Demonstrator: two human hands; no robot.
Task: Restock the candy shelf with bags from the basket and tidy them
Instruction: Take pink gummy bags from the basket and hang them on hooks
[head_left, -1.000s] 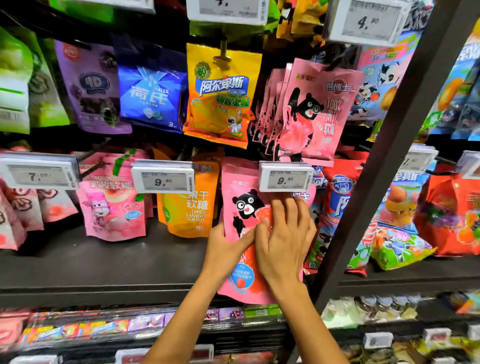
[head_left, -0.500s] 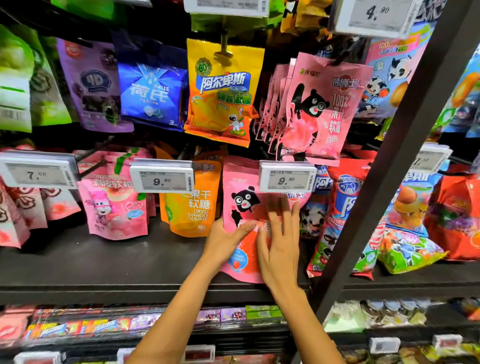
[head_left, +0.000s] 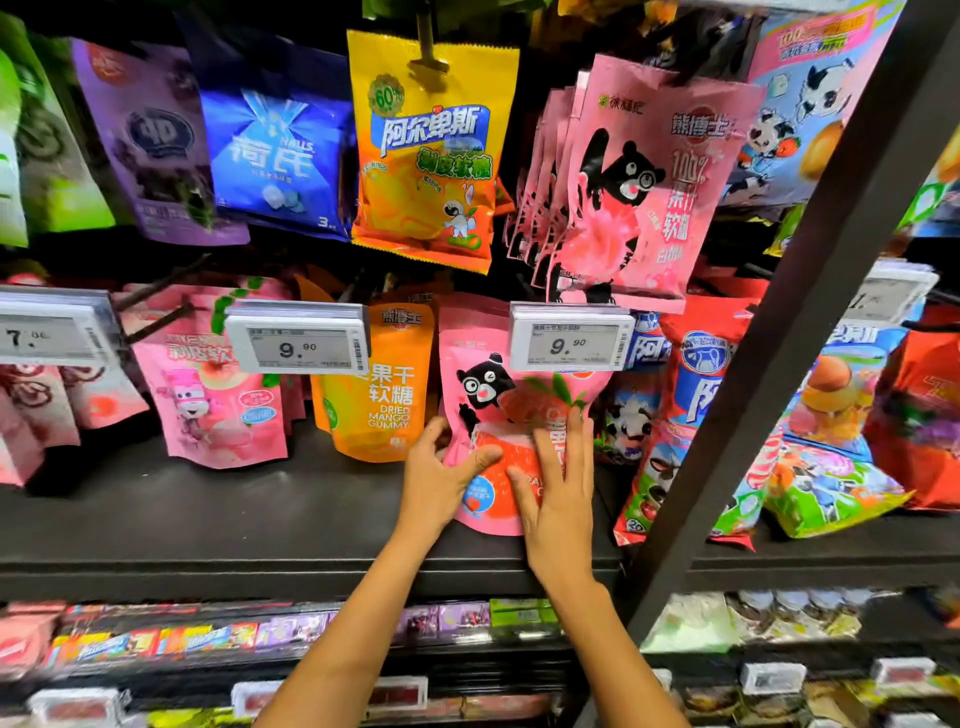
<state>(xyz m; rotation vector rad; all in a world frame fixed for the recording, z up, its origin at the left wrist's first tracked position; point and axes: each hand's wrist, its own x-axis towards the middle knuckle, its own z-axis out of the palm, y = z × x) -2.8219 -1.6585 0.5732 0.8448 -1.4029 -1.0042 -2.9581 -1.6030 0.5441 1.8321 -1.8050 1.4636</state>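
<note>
Two hands are on one bag in the head view, the only view I have. My left hand (head_left: 436, 483) grips the pink bear bag (head_left: 483, 395) at its left edge, thumb across the front and fingers curled behind. My right hand (head_left: 558, 499) lies flat on the bag's front, fingers straight and close together, pressing it back.

The bag is upright, its foot down at the dark shelf (head_left: 208, 519) and its top tucked behind the 9.90 price tag (head_left: 569, 338). Whether it hangs from a peg I cannot tell. It sits just beside the orange mango gummy bag (head_left: 384, 395) on one side and the red-and-blue bags (head_left: 696, 395) on the other.

I judge this bag is as good as placed and is only being squared up. The basket is out of view, so I cannot say how many bags remain.
</note>
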